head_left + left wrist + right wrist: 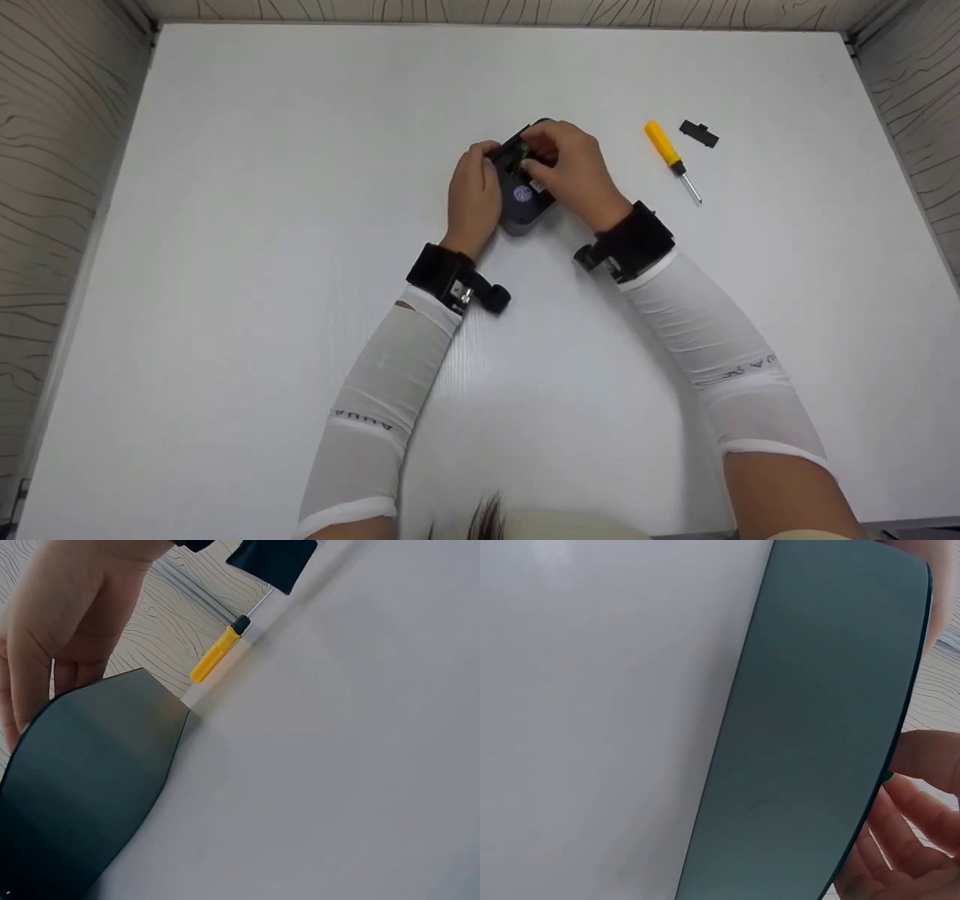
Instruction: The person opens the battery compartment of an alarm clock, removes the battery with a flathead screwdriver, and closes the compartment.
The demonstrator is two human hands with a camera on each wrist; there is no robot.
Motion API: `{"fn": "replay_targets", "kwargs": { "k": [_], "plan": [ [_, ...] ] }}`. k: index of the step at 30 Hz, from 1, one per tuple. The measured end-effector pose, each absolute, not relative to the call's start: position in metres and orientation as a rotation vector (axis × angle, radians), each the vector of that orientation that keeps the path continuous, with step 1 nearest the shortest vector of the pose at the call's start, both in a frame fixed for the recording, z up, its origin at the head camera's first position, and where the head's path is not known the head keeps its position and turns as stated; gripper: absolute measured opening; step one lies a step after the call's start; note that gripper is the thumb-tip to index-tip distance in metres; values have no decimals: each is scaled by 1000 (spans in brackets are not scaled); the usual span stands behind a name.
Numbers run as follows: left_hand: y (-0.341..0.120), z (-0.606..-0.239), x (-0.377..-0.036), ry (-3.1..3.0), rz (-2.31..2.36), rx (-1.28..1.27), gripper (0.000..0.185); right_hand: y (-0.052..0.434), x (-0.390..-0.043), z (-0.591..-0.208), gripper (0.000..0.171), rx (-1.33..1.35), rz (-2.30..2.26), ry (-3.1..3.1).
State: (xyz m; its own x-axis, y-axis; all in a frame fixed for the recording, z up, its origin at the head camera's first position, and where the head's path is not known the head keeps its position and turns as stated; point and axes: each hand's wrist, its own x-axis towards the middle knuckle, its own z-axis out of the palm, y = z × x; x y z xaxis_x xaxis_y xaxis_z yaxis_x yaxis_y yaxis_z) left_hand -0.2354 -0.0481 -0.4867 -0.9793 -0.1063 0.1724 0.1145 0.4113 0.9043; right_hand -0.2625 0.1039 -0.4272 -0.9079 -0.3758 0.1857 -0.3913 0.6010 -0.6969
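A dark rounded device (523, 201) with a purple sticker lies at the middle of the white table (300, 187). My left hand (484, 154) grips its left side. My right hand (536, 146) curls over its far end, fingertips at an open compartment where a green part (519, 159) shows. What the fingertips pinch is hidden. In the left wrist view the device's smooth dark face (82, 787) fills the lower left, with my right hand (67, 630) behind it. The right wrist view shows the same dark face (817, 727) and fingers (915, 832) at its edge.
A yellow-handled screwdriver (670, 154) lies right of the device, tip toward me; it also shows in the left wrist view (217, 652). A small black cover (699, 133) rests beyond it. Patterned walls (60, 150) enclose the table on three sides.
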Motion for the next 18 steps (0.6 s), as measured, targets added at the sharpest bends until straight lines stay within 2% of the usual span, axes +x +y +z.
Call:
{"fn": "replay_targets", "kwargs": {
  "k": [8,18],
  "plan": [
    [-48,-487,-234,-2442,-1612,-13,35,99,-264,-430,29,630,1296,-2805],
    [-47,-488,-235,-2431,-1607,-14,35,98,-264,-436,20,605,1332,-2764]
  ]
}}
